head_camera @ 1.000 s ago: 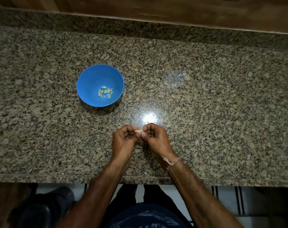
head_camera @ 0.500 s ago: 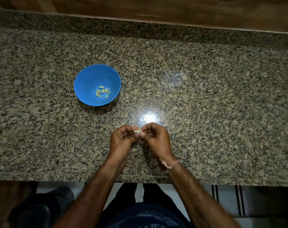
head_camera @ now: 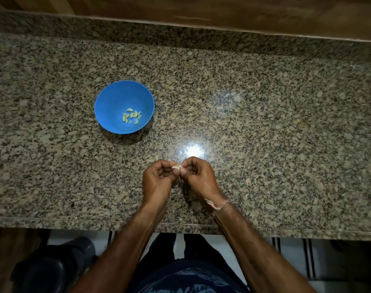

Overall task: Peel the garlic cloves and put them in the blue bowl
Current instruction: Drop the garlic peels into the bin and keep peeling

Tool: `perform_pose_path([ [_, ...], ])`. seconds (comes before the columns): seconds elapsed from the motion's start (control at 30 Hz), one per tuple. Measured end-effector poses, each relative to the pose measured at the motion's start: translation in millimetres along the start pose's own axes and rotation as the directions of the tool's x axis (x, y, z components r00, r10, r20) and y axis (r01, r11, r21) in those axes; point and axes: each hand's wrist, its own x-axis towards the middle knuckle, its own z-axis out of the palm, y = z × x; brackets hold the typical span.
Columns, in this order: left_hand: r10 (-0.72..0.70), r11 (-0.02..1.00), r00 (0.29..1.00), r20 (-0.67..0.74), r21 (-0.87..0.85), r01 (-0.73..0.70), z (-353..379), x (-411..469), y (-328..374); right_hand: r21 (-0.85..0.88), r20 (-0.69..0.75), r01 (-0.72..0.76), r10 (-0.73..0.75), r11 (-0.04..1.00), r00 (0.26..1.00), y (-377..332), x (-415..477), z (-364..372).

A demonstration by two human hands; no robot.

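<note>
Between both hands' point(head_camera: 159, 178) point(head_camera: 198, 176) curled fingers, a garlic clove point(head_camera: 177, 166) barely shows.

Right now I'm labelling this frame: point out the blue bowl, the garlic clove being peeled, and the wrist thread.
blue bowl point(head_camera: 117, 98): head view, bare inner wall.
garlic clove point(head_camera: 177, 166): head view, exposed papery top between the hands.
wrist thread point(head_camera: 219, 206): head view, band across the wrist.
</note>
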Motion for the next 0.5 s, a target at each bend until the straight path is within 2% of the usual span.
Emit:
perform_pose_path([
  [0.1,-0.058,0.995,0.997,0.047,-0.081,0.061,-1.3,0.5,1.8,0.025,-0.024,0.018,-0.017,1.000,1.000,-0.2,-1.6,-0.4],
  [0.33,0.009,0.995,1.000,-0.003,-0.102,-0.009,7.9,-3.9,5.8,0.129,-0.136,0.042,-0.024,0.991,0.990,-1.8,-7.3,-0.6],
  [0.5,0.010,0.996,1.000,0.023,-0.090,-0.008,8.7,0.5,5.1,0.085,-0.033,0.002,0.001,0.996,0.999,-3.7,-1.5,-5.5],
])
